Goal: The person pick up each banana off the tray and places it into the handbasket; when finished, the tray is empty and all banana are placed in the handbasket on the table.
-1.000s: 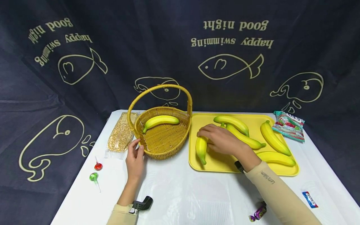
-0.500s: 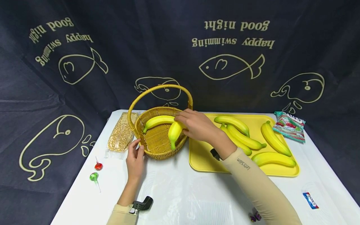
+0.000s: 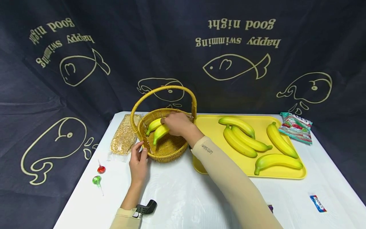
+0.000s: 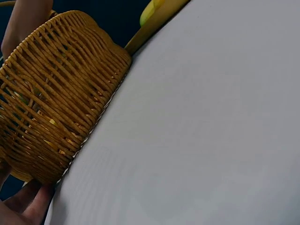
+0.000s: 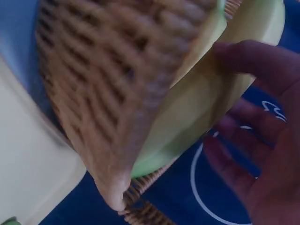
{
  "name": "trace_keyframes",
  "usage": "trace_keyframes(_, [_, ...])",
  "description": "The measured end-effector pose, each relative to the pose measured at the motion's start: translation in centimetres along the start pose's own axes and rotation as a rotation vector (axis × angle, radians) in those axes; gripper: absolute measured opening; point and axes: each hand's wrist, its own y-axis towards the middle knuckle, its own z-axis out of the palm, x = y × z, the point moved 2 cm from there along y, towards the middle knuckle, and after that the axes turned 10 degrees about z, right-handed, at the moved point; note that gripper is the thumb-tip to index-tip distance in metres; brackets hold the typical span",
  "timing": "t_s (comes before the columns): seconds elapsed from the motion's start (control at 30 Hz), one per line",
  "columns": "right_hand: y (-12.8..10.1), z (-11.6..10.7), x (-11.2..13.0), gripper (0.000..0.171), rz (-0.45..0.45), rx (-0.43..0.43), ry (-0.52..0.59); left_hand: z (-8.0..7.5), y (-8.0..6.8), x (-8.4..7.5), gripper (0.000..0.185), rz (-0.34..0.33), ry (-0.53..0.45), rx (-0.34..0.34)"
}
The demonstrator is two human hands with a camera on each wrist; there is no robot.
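Two bananas sit in the basket [image 3: 167, 149]; her right hand [image 3: 176, 123] grips one banana [image 3: 160, 133]. Left hand [image 3: 138, 162] rests loose-fingered against the rim.

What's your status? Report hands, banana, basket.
Right hand in the basket, grip on a banana beside the first banana. Left hand touching the basket's near rim. Four bananas left on tray. Nothing blocking.

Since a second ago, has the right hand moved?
Yes. The right hand went left from over the yellow tray into the basket, carrying a banana.
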Motion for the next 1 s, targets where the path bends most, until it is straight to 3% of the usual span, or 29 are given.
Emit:
trace_keyframes(0.13, [0.9, 0.6, 0.0, 0.025, 0.072, 0.081, -0.034, 0.1, 0.0, -1.2, 0.036, -0.001, 0.000, 0.020])
trace_keyframes(0.37, [1.8, 1.3, 0.6, 0.022, 0.104, 0.159, -0.062, 0.3, 0.1, -3.7, 0.035, 0.006, -0.004, 0.035])
trace_keyframes(0.8, [3.5, 0.7, 2.2, 0.028, 0.089, 0.160, -0.072, -0.2, 0.4, -3.7, 0.034, -0.003, 0.050, 0.020])
trace_keyframes(1.0, [4.1, 0.0, 2.6, 0.021, 0.039, 0.163, -0.067, -0.1, 0.2, -3.5, 0.035, -0.018, 0.013, 0.029])
